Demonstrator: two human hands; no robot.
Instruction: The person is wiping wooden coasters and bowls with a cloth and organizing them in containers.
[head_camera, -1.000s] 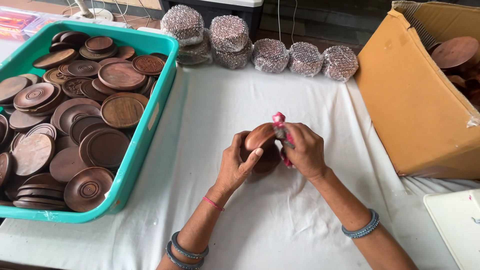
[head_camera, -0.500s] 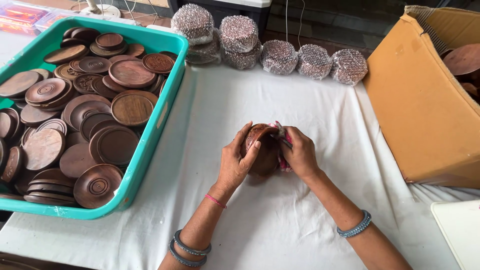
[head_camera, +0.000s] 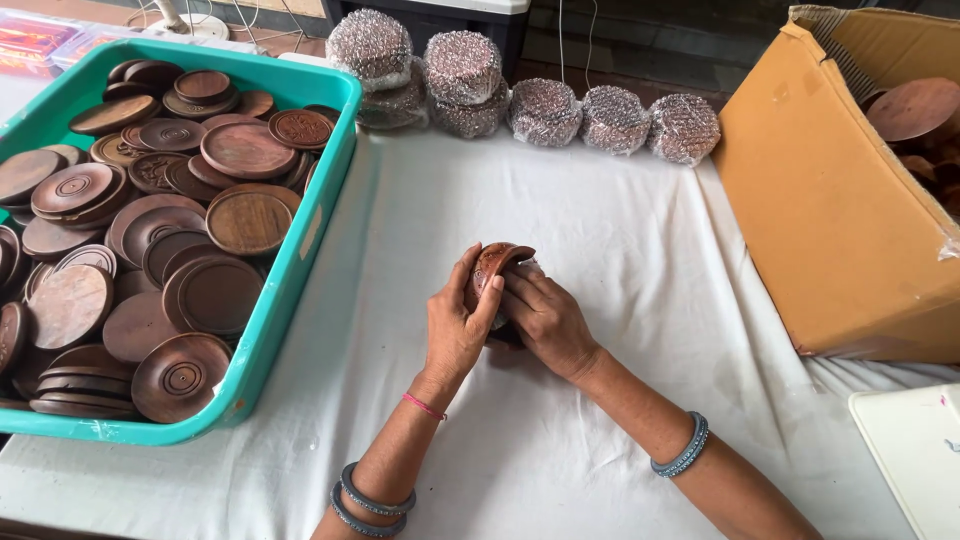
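- My left hand and right hand are together at the middle of the white cloth, both clamped on one brown wooden disc that stands tilted on edge between them.
- I judge I'm mid-piece: this disc is in hand and not set down anywhere.
- Whether my right fingers also hold something small, I cannot tell.
- Done, by the look of it: five mesh-wrapped bundles lined up at the far edge.
- Left, as I judge: the teal bin on my left is heaped with bare discs.
- A cardboard box with more wooden pieces stands on the right, a white tray near right.
- Nothing lies between my hands and the bin, bundles or box.
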